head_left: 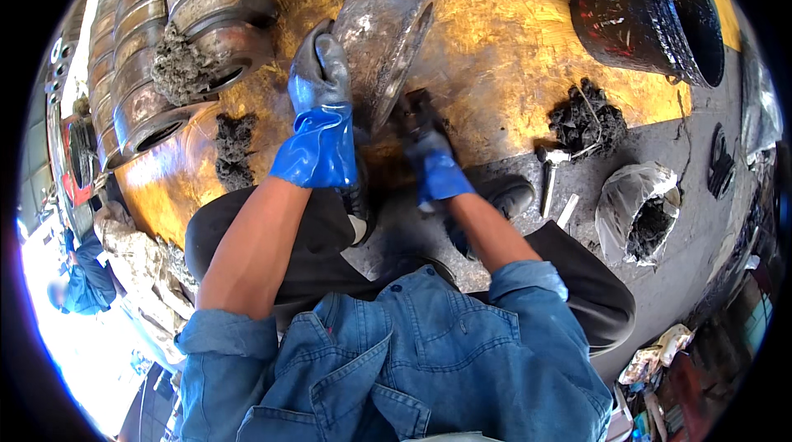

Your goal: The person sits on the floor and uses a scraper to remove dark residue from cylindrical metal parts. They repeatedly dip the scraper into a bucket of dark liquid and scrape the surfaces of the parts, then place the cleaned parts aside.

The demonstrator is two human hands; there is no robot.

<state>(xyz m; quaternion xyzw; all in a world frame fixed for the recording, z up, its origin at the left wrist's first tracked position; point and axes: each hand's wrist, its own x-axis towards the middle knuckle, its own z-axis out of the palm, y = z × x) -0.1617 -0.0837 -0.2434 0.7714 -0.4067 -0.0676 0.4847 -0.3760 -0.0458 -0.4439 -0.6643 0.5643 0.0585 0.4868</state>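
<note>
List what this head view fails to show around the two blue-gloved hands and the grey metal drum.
- Right hand: its dark tool is smeared, kind unclear.
- Round grey metal drum: lower rim hidden behind both gloves.
- Left hand: fingertips hidden over the drum's edge.
- Black bucket: inside too dark.

Black bucket (652, 13), tilted on its side at the upper right of the yellow-painted floor (503, 37). Below the bucket, a clump of dark debris (587, 122); lower still, a clear plastic bag (637, 211) holding more dark material. Between clump and bag, a small hammer (549, 174). Far left of the bucket, rows of stacked rusty metal drums (165, 37), one topped with grey debris (177, 69).
</note>
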